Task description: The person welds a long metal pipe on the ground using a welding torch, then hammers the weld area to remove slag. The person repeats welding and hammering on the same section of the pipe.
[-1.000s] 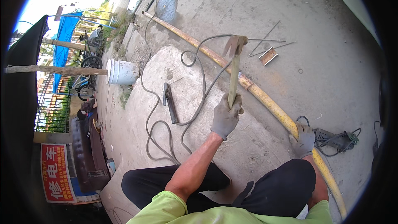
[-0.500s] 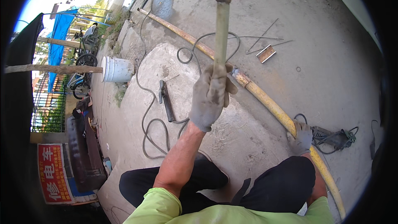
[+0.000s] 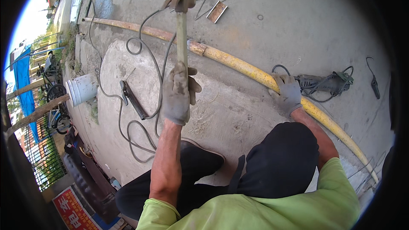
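My left hand (image 3: 177, 96), in a grey work glove, is closed round the handle of a claw hammer (image 3: 182, 36). The hammer stands upright with its rusty head at the top, apart from the pipe behind it. My right hand (image 3: 287, 94), also gloved, grips a long yellow metal pipe (image 3: 240, 66) lying across the ground. A collar-like joint (image 3: 197, 47) shows on the pipe just right of the hammer handle; beyond it the pipe is rustier and thinner. Just past my right hand lies a corded power tool (image 3: 326, 84), seemingly an angle grinder.
A welding electrode holder (image 3: 135, 103) with a looping cable lies on the concrete at left. Beyond the pipe are a short rusty channel piece (image 3: 217, 12) and thin rods. A white bucket (image 3: 82, 89) and a dark padded seat (image 3: 87, 183) stand left. A small hooked tool (image 3: 375, 86) lies far right.
The view has turned, so the ground and pipe appear shifted left and rotated. The hammer remains raised in my left hand, and my right hand still grips the pipe.
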Motion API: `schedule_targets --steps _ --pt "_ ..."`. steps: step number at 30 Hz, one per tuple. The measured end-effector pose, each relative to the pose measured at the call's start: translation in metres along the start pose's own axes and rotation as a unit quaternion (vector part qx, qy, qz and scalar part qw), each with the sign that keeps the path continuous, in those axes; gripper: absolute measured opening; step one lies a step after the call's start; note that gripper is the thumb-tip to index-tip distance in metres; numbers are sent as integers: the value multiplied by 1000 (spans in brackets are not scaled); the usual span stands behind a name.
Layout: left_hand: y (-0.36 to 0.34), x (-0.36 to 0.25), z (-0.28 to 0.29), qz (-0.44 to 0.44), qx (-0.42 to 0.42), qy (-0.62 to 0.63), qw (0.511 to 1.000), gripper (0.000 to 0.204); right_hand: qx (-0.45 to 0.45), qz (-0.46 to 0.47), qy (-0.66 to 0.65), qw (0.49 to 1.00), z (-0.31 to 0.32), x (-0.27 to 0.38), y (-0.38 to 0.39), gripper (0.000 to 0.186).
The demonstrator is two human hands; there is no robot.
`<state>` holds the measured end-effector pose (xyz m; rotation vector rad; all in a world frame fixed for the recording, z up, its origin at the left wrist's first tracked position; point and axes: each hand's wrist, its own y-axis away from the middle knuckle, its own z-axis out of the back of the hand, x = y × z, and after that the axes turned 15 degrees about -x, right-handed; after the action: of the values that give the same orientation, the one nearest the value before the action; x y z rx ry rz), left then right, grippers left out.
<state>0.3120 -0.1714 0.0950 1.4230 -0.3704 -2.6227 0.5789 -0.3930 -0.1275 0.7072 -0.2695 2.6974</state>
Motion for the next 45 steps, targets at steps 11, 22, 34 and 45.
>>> schedule_targets --steps 11,22,34,45 --pt "31 157 -37 47 -128 168 976 85 41 31 -23 998 -6 -7 -14 70" --pt "31 149 -20 193 -74 201 957 83 35 51 23 998 -2 -9 -6 79" --pt "55 166 -10 215 -58 209 952 86 183 73 6 980 1 -16 -40 74" --pt "47 178 -17 266 -23 216 939 85 145 59 -46 987 25 -20 -29 58"
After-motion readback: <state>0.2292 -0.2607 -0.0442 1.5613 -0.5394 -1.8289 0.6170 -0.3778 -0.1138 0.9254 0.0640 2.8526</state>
